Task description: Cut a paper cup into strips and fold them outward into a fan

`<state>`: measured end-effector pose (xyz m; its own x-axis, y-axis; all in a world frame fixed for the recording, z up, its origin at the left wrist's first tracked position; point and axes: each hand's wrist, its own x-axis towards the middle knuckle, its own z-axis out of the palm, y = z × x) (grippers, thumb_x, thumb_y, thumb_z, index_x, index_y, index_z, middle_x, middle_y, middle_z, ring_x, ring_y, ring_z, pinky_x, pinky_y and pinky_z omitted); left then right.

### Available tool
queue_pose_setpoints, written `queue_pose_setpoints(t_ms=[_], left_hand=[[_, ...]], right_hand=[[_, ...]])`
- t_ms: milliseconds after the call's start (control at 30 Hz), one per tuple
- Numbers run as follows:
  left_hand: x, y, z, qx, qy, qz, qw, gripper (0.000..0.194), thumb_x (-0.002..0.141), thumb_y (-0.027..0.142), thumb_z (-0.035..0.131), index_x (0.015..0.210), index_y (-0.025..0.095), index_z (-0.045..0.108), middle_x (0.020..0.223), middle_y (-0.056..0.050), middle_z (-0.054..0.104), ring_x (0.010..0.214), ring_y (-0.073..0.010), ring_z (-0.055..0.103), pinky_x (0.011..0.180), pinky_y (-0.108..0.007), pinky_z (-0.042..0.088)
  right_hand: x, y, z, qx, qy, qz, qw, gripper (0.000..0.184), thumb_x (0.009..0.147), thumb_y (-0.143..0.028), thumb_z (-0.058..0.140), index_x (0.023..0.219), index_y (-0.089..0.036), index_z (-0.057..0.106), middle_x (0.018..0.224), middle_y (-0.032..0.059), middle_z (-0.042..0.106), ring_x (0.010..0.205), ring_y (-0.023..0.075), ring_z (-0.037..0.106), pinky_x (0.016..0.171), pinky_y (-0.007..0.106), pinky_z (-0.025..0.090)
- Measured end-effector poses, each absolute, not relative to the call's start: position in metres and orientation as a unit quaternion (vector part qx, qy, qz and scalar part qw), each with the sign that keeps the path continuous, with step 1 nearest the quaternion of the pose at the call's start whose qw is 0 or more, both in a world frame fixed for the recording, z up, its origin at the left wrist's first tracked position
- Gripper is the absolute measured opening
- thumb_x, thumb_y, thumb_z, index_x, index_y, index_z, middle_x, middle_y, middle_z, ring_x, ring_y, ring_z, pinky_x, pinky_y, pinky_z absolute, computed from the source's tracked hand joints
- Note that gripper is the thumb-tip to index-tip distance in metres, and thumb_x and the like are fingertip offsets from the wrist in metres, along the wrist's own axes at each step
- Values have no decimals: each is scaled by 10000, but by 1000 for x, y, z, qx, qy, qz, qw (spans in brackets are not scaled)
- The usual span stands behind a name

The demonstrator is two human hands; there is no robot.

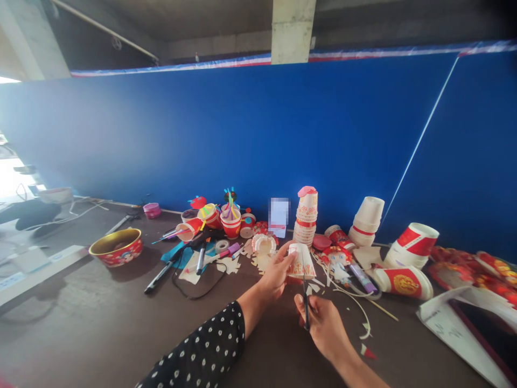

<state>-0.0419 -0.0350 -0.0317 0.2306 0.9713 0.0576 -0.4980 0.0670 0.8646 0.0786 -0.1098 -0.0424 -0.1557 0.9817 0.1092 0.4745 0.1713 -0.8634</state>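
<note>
My left hand [275, 273] grips a white paper cup [299, 255] turned upside down, with red and gold print along its wide edge. In my right hand [322, 321] is a pair of scissors [306, 310], its fingers wrapped round the dark handles. The blades point up and away from me, lying against the printed side of the cup. Whether they are cutting through the paper cannot be made out. Several small white paper scraps [313, 288] lie on the table just right of the cup.
Stacked cups [306, 221] rise behind my hands; more cups [405, 283] lie at the right beside a white paper bag [456, 318]. Markers [201, 260], a tape roll [222, 247] and decorated cups [231, 222] crowd the left. A gold-lined red bowl [121, 257] stands farther left, before a blue partition [202, 134].
</note>
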Motion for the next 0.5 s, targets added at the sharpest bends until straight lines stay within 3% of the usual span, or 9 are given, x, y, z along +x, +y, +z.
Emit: queue_pose_setpoints(t_ms=[500], left_hand=[[-42,-35,-31,420,292,547,663,592,746,403,601,1283,264,393,928,-61,609,626,-160,616,402,-195,459]], right_hand=[[79,-106,-48,-550,-659,347,378,510,747,-624,458,468,-198,424,424,-21,446,427,109,417,450,227,282]])
